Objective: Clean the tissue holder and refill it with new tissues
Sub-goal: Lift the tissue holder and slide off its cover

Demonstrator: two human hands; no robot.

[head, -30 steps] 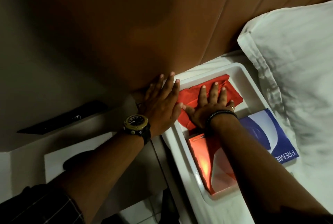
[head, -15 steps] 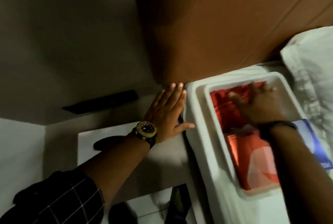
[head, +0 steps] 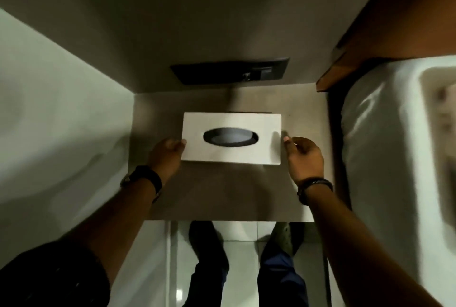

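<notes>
The white tissue holder, a flat rectangular box with a dark oval slot in its top, lies on the grey bedside table. My left hand is curled against the holder's left end, thumb on the edge. My right hand hovers at the right end, its fingertips a small gap away from the box. No tissue shows through the slot. The red cloth and the tissue packs are out of view.
A black switch panel sits on the wall behind the table. The brown headboard and the white bed edge with a white tray border the right side. My shoes stand on pale floor tiles below the table's front edge.
The view has swung left from the tray on the bed to the bedside table. Both hands left the tray and the red cloth and now flank the tissue holder.
</notes>
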